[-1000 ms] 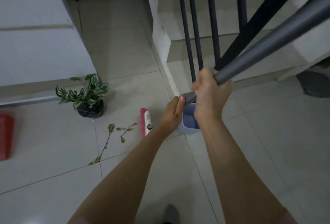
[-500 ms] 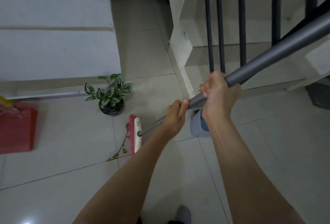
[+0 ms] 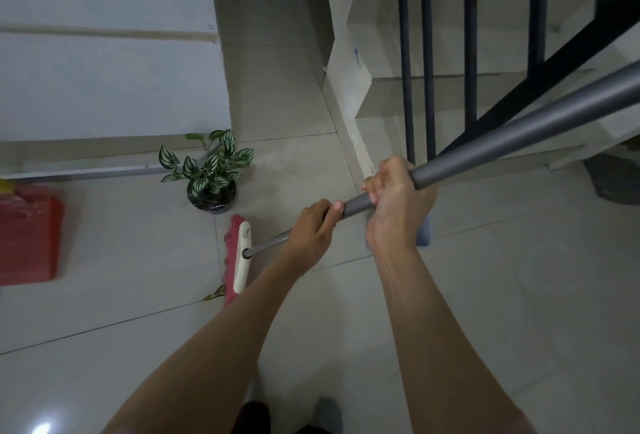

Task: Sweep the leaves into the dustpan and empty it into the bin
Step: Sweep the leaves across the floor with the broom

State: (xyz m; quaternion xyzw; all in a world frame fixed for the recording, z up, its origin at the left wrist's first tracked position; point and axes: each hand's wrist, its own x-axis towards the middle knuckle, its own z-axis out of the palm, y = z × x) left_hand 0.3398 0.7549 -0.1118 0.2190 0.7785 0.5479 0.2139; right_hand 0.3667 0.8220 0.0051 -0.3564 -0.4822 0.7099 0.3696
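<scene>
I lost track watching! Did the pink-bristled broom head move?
Yes. The pink-bristled broom head swept left past the small potted plant, over the dry leaves, toward the red dustpan.

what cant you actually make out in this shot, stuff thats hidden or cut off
All in the head view:
- Leaves: only one tip shows; the broom head covers any others.
- Red dustpan: cut off by the left edge, opening unclear.
- Blue-grey container: mostly behind the right hand.
- Broom handle: top runs out of the right edge; part is covered by the left hand.
- Dark object at the right edge: cropped, unidentifiable.
</scene>
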